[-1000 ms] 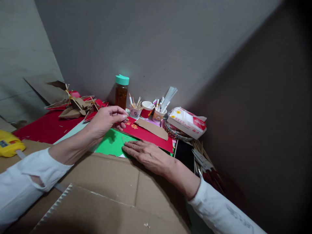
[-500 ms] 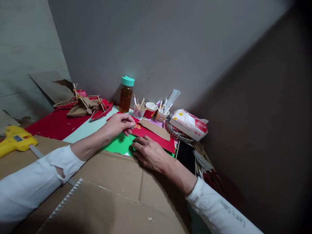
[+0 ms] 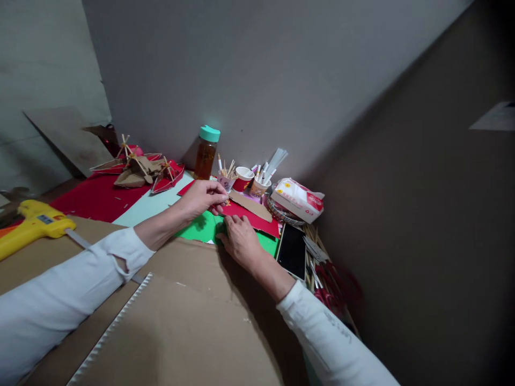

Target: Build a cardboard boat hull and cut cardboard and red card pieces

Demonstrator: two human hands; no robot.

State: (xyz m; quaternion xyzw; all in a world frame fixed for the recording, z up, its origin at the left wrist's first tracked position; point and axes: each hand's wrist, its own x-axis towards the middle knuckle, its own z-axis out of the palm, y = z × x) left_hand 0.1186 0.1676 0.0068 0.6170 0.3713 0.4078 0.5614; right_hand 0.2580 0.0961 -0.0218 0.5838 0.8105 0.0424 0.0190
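My left hand (image 3: 206, 197) is closed in a pinch above the near edge of a red sheet (image 3: 257, 219); whatever lies between thumb and forefinger is too small to make out. Just right of it, my right hand (image 3: 243, 244) rests palm down, its bent fingers at the red sheet's edge and its thumb apart from them over a green sheet (image 3: 199, 228). A narrow brown cardboard strip (image 3: 251, 207) lies on the red sheet. Under both forearms spreads a large piece of cardboard (image 3: 201, 316) with a torn, corrugated edge.
Left lies a yellow glue gun (image 3: 42, 226); behind it sit small red and cardboard boat models (image 3: 139, 170). Along the wall stand a teal-lidded bottle (image 3: 206, 155), paper cups (image 3: 243, 179) and a tissue pack (image 3: 298, 199). A phone (image 3: 292, 251) and scissors (image 3: 322, 284) lie right.
My view has shifted a little. My left hand stays pinched over the red sheet. The fingers of my right hand have moved slightly forward, up to the red sheet's edge.
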